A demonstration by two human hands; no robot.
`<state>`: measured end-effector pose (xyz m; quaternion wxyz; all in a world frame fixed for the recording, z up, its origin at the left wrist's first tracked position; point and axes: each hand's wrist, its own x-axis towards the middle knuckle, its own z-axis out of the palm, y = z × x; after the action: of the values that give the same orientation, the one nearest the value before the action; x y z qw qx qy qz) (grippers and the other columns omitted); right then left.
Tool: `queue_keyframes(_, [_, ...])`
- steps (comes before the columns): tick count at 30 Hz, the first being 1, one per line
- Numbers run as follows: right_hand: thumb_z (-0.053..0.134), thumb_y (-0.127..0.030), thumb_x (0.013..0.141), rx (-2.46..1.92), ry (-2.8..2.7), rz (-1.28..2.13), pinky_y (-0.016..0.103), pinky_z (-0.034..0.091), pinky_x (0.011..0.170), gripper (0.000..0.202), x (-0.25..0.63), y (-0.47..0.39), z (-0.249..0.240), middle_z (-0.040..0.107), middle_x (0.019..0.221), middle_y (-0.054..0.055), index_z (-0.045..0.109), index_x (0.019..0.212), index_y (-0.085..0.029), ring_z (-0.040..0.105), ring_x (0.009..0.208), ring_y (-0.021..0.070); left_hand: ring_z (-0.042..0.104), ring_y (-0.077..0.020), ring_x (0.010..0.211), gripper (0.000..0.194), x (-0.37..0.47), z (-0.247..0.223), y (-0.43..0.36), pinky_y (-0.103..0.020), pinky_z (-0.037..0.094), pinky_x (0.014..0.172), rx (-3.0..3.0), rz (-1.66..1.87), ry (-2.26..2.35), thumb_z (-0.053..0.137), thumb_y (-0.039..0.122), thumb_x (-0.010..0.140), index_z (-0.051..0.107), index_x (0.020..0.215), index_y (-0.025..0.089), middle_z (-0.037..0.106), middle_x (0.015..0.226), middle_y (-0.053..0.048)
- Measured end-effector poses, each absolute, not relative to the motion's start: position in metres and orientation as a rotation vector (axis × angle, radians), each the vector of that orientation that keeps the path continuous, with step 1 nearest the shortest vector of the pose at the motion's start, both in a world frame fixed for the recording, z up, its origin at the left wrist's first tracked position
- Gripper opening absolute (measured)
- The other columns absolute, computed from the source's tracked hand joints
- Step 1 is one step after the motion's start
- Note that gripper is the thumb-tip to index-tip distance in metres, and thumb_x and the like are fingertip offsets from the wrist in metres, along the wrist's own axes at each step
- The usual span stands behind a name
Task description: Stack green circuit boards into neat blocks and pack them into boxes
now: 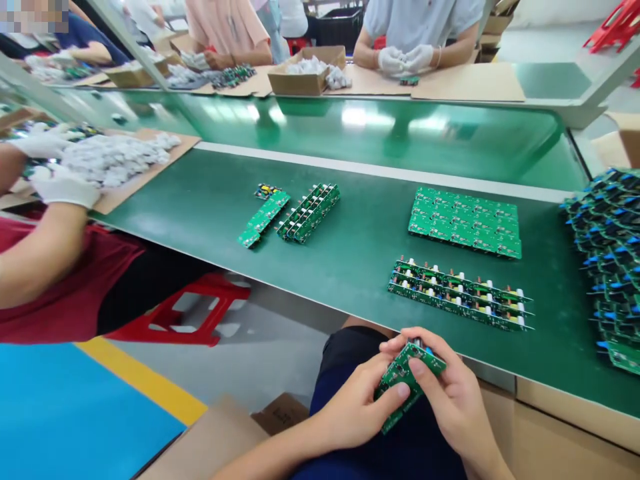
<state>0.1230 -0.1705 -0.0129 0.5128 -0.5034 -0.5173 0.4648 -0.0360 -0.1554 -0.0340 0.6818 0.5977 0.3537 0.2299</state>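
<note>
Over my lap, just off the bench edge, a green circuit board panel [407, 377] is held between both hands, its flat side towards me and components on the far side. My left hand [357, 403] grips its lower left part, thumb pressed on the face. Around its upper right end my right hand [447, 390] is closed, thumb also on the face; some fingertips are hidden behind it. On the bench ahead stand upright rows of circuit boards [457, 293] with white and yellow components. Behind them lies a flat block of green panels [465, 220].
A tall stack of circuit boards [607, 267] is at the right. Further left lie more board strips [310, 212] and a separate strip [264, 219]. A co-worker's gloved hand [65, 185] is beside white parts [117, 159]. A red stool [200, 300] stands below the bench [350, 273].
</note>
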Motion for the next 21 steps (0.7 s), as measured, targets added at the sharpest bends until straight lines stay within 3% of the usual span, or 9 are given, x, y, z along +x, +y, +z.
queue_keyframes(6, [0.053,-0.019,0.093,-1.229,-1.446,0.828,0.029,0.063,0.079,0.025,0.116,-0.168,-0.014,0.074,0.103,0.007,0.061,0.116,-0.024,0.073,0.093,0.0206,0.057,-0.0198,0.098,0.037,-0.036,-0.038,-0.154,-0.033,0.044,0.093,1.337,0.570,0.815,0.048,0.047,0.093,0.067,0.107,0.017,0.067,0.108,-0.007])
queue_keyframes(9, [0.052,-0.010,0.089,-1.154,-1.623,0.610,0.035,0.061,0.089,0.035,0.117,-0.168,-0.022,0.073,0.111,0.007,0.061,0.120,-0.025,0.070,0.104,0.0225,0.050,-0.0122,0.072,0.044,-0.037,-0.035,-0.152,-0.026,0.044,0.072,1.227,0.462,0.828,0.047,0.054,0.092,0.063,0.083,0.013,0.059,0.078,-0.002])
queue_keyframes(11, [0.053,-0.007,0.087,-1.098,-1.693,0.571,0.037,0.060,0.092,0.042,0.121,-0.170,-0.022,0.072,0.114,0.006,0.060,0.123,-0.026,0.069,0.106,0.0229,0.048,-0.0104,0.067,0.046,-0.046,-0.031,-0.149,-0.024,0.043,0.067,1.225,0.427,0.818,0.048,0.055,0.091,0.060,0.078,0.013,0.055,0.073,0.000])
queue_keyframes(15, [0.057,-0.010,0.086,-1.245,-1.522,0.535,0.039,0.061,0.089,0.042,0.142,-0.182,-0.013,0.073,0.110,0.006,0.061,0.124,-0.026,0.071,0.100,0.0247,0.062,-0.0159,0.078,0.041,-0.097,-0.015,-0.119,-0.028,0.052,0.070,1.367,0.718,1.050,0.046,0.053,0.092,0.064,0.094,0.017,0.066,0.086,-0.005])
queue_keyframes(18, [0.059,-0.013,0.086,-1.348,-1.435,0.516,0.039,0.062,0.086,0.038,0.164,-0.193,-0.007,0.073,0.108,0.007,0.063,0.123,-0.024,0.072,0.098,0.0266,0.065,-0.0188,0.096,0.041,-0.158,0.000,-0.057,-0.031,0.054,0.085,1.620,1.230,1.669,0.048,0.055,0.091,0.060,0.107,0.018,0.068,0.102,-0.006])
queue_keyframes(21, [0.061,-0.014,0.085,-1.423,-1.495,0.472,0.034,0.063,0.082,0.038,0.177,-0.202,-0.006,0.074,0.106,0.008,0.065,0.122,-0.023,0.073,0.095,0.0263,0.061,-0.0184,0.110,0.064,-0.213,0.011,0.025,-0.032,0.049,0.099,1.760,1.173,2.189,0.040,0.062,0.092,0.041,0.134,0.014,0.061,0.123,-0.006])
